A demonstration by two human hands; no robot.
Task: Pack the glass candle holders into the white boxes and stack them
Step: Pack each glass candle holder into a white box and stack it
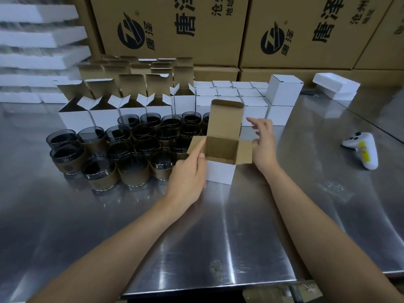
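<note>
An open white box point(220, 172) with a brown inside stands on the steel table, its lid and side flaps up and nothing visible inside. My left hand point(189, 171) holds its left flap and left side. My right hand point(263, 142) is at the right flap, thumb on the flap, fingers spread and relaxed. Left of the box stand several dark glass candle holders point(133, 169) with brown paper sleeves. Behind them is a row of open white boxes point(105, 117), and closed white boxes point(282, 90) are stacked at the back right.
A white game-type controller point(364, 149) lies on the table point(218, 226) to the right. Large brown cartons point(175, 29) form a wall at the back. White foam trays point(39, 38) are stacked at the far left, and another foam piece point(336, 85) lies at the back right.
</note>
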